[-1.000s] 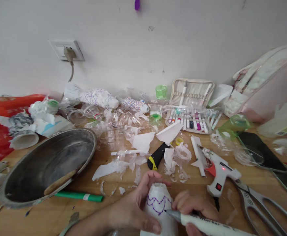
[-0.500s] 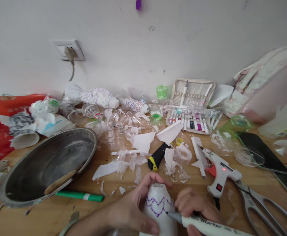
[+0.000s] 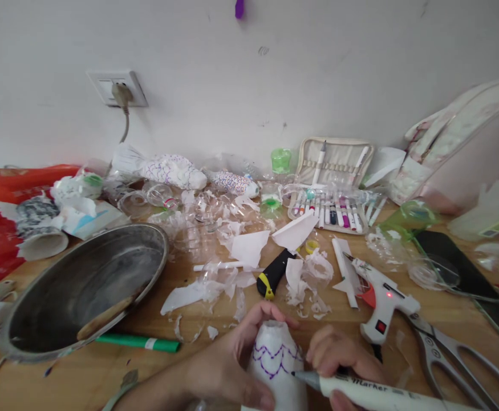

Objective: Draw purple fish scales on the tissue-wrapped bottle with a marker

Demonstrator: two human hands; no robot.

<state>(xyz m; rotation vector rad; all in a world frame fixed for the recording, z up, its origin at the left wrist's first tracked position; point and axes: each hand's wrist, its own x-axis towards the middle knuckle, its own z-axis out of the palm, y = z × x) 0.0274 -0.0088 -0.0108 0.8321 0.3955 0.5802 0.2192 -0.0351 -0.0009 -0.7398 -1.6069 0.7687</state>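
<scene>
My left hand [image 3: 243, 365] is wrapped round a white paper-covered bottle [image 3: 281, 374] at the bottom middle, thumb in front and fingers behind. Rows of purple scallops, like fish scales, are drawn round its upper part. My right hand [image 3: 343, 359] grips a white marker [image 3: 369, 391] with a grey tip section. Its dark tip is at the right end of the lower scallop row, at or very near the paper. The bottle's lower end runs out of view.
Behind my hands lie a black-and-yellow utility knife [image 3: 275, 274] and paper scraps [image 3: 249, 248]. To the right are a glue gun [image 3: 388, 297] and scissors [image 3: 446, 354]; to the left, a metal basin [image 3: 163, 245]. Two scale-patterned fish [image 3: 174, 171] and a marker case [image 3: 339, 162] stand by the wall.
The marker tip has moved slightly right and down across the bottle, and the marker lies a little further right. My left hand keeps its hold, with the bottle nearly where it was.
</scene>
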